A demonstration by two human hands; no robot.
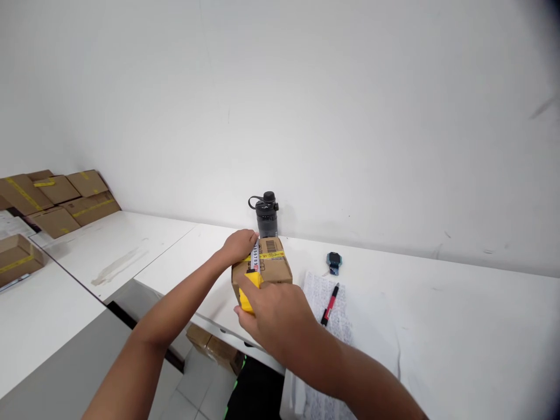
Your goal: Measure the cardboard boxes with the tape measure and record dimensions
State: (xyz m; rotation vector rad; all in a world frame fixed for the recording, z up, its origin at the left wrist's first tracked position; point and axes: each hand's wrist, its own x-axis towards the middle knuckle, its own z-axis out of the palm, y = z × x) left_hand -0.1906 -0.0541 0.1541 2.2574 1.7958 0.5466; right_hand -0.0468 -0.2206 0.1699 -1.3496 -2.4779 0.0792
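Note:
A small cardboard box (276,268) with yellow tape around it sits on the white table near its front edge. My right hand (282,312) is closed around a yellow tape measure (251,290) at the box's near left edge. Its white blade (256,255) is pulled out and lies along the top of the box, with black numbers showing. My left hand (240,245) is at the far left corner, its fingertips closed on the blade's far end. Part of that grip is hidden. Right behind the box stands a dark water bottle (266,217) with a loop on its lid.
To the right lie written sheets of paper (312,286) with a red and black pen (330,303) on them. A dark watch (334,262) rests farther back. Flattened or stacked cartons (56,201) lean by the wall at far left. More boxes (214,347) are under the table.

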